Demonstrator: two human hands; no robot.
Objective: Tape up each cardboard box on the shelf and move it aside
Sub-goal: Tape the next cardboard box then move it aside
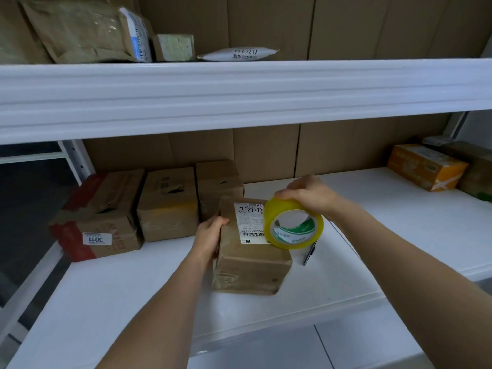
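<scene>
Two bare hands work a small cardboard box (250,259) at the front of a smooth white shelf (399,222). The left hand (210,235) grips the box's left side, fingers curled over the top edge beside a white shipping label (251,222). The right hand (308,195) clasps a roll of glossy yellow tape (294,225) from above, the ring resting against the box's upper right corner. A dark pen (310,253) lies on the shelf just beside the box. Three creased, worn boxes (167,206) stand in a row behind, at left, the leftmost edged in red. An orange carton (423,166) sits well apart at far right. Padded mailers (87,30) rest on the upper shelf (239,94).
</scene>
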